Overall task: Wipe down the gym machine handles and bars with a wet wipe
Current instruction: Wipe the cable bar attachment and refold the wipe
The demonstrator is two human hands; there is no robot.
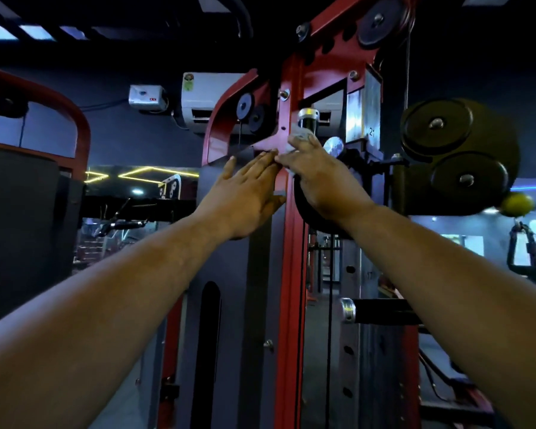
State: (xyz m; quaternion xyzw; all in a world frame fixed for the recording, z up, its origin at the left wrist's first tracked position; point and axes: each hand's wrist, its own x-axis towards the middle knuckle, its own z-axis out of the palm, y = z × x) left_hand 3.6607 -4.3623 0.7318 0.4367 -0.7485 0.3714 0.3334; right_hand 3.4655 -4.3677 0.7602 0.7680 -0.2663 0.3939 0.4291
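Observation:
A red upright bar (287, 274) of the cable machine runs down the middle of the view. My right hand (319, 178) is raised against the machine and holds a pale wet wipe (299, 139) bunched under its fingers, just below a black handle with a chrome cap (307, 117). My left hand (248, 187) lies flat with straight fingers against the grey panel (229, 274) beside the red bar, its fingertips touching the right hand's thumb side. Most of the wipe is hidden by my fingers.
Black pulleys (452, 150) hang at the right, with a yellow ball (517, 204) below them. A second black handle with a chrome cap (381, 311) juts out lower right. An air conditioner (198, 100) and a red frame (59, 109) stand to the left.

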